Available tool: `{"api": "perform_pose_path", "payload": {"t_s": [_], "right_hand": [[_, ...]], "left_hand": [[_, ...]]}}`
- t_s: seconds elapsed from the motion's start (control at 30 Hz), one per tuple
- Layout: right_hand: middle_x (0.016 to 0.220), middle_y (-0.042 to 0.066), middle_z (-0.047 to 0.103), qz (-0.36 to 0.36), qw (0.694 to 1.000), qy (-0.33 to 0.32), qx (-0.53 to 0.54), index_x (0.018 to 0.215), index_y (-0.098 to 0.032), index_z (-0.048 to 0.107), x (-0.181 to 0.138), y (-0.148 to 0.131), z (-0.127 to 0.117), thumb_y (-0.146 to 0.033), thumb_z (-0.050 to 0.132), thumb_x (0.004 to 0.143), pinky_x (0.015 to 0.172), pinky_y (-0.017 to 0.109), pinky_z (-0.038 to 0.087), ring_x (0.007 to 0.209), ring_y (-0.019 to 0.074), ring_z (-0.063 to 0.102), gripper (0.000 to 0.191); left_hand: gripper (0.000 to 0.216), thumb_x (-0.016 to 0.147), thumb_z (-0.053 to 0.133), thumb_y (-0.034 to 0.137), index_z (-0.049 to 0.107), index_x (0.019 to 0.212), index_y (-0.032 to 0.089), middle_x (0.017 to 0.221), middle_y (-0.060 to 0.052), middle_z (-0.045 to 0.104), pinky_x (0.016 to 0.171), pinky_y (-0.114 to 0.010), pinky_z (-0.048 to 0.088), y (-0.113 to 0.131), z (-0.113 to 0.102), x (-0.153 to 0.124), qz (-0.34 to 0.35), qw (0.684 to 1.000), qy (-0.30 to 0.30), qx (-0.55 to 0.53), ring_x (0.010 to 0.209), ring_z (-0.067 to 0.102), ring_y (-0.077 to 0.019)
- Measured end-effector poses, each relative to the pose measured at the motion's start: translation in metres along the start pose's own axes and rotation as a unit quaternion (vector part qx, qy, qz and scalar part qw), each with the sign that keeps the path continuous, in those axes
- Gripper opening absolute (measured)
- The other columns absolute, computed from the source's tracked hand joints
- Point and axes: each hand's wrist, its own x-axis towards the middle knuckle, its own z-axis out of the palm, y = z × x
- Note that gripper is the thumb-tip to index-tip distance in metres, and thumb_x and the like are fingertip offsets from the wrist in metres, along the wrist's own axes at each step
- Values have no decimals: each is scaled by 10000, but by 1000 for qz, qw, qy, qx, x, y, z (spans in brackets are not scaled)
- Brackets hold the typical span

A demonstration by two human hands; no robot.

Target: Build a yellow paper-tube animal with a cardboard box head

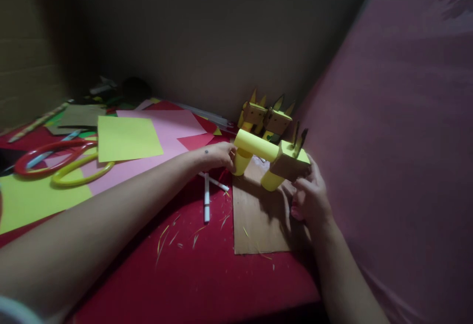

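1. Nearest the camera is my left forearm (111,230), reaching in from the lower left and covering part of what lies beneath it.
2. A pink cloth (399,142) fills my right side, close by my right forearm (347,270); a dark wall (221,33) closes off the back.
3. Below me spreads the red table (185,284), with a pink sheet (177,124) to the left and one cardboard piece (253,230) in front of me.
4. Counting: two yellow sheets (129,139) (one partly under a handle), one red loop (33,173) and one yellow loop (74,183), two smaller-looking figures (254,113) at the back, two crossing white sticks (207,203), and thin shavings (246,232) too many to count.
5. The yellow figure (258,145) is between my hands, above the cardboard (whether both visible legs rest on it, I cannot tell). Its tube body runs left to right, slanting slightly towards me; the box head (293,166) is at the right end.
6. My left hand (219,155) grasps its rear leg; my right hand (314,196) grips the head.
7. Its two ears (302,142) point upward.
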Motion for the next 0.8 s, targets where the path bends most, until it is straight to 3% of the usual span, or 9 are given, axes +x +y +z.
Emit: {"api": "perform_pose_path", "payload": {"t_s": [0.07, 0.13, 0.27, 0.3, 0.4, 0.5, 0.63, 0.7, 0.8], "right_hand": [[1316, 114, 511, -25, 998, 36, -36, 1366, -209, 421, 0, 0, -3, -166, 606, 599, 1083, 520, 402, 1250, 312, 513, 791], [1328, 118, 481, -97, 988, 78, -92, 1391, -219, 381, -6, -3, -6, -180, 614, 652, 1107, 546, 374, 1272, 311, 496, 776], [1321, 83, 484, -344, 909, 135, -195, 1367, -283, 439, -33, -22, 4, -148, 614, 758, 1150, 567, 311, 1304, 293, 465, 648], [1325, 83, 484, -379, 891, 122, -218, 1363, -289, 458, -39, -29, 11, -139, 602, 778, 1140, 566, 326, 1299, 295, 469, 620], [1326, 117, 501, -429, 837, -59, -334, 1422, -259, 404, -44, -47, 42, -147, 576, 784, 1046, 559, 442, 1249, 321, 510, 670], [1435, 181, 437, -385, 773, -190, -466, 1478, -172, 304, -22, -52, 79, -119, 516, 778, 1098, 569, 390, 1347, 345, 410, 733], [1430, 254, 436, -287, 742, -225, -563, 1514, -45, 217, 15, -41, 112, -153, 538, 738, 1090, 590, 372, 1338, 411, 388, 847], [1323, 263, 524, -260, 725, -228, -595, 1515, -31, 230, 23, -34, 117, -190, 547, 749, 1035, 602, 406, 1236, 419, 471, 843], [1244, 267, 569, -268, 695, -231, -626, 1488, 3, 290, 24, -27, 116, -196, 531, 758, 1023, 597, 400, 1146, 408, 518, 795]], "left_hand": [[345, 447, 694, 26, 699, 766, 158, 779, -15, 757, 847, -330, 519, -2, -2, 1, 1, 1000, 0, 8, 878, 702, -242], [346, 450, 702, 33, 704, 772, 160, 798, -17, 764, 845, -318, 519, -4, -2, 2, 4, 1000, 4, 13, 889, 701, -240], [371, 462, 712, 44, 718, 816, 153, 868, -40, 779, 834, -312, 527, -4, -1, 1, 10, 1000, 5, 15, 908, 703, -243], [373, 469, 713, 48, 720, 828, 149, 884, -46, 780, 832, -312, 529, -3, 0, 0, 11, 1000, 3, 15, 912, 703, -244], [349, 498, 720, 61, 717, 838, 142, 883, -47, 775, 812, -305, 534, 0, 3, -3, 16, 1000, 2, 16, 896, 703, -234], [295, 540, 715, 46, 701, 817, 145, 810, -14, 754, 763, -275, 535, 2, 7, -4, 23, 999, 10, 27, 839, 698, -206], [201, 612, 752, 31, 675, 764, 139, 749, 11, 703, 728, -271, 536, 1, 10, 1, 24, 996, 39, 77, 803, 678, -200], [143, 744, 762, 151, 679, 856, 122, 867, -11, 701, 752, -314, 554, -1, 10, 6, 18, 993, 51, 106, 848, 670, -210], [278, 910, 641, 339, 649, 1086, 124, 1113, -55, 660, 807, -395, 571, -3, 10, 12, 20, 989, 59, 131, 966, 653, -240]]}}
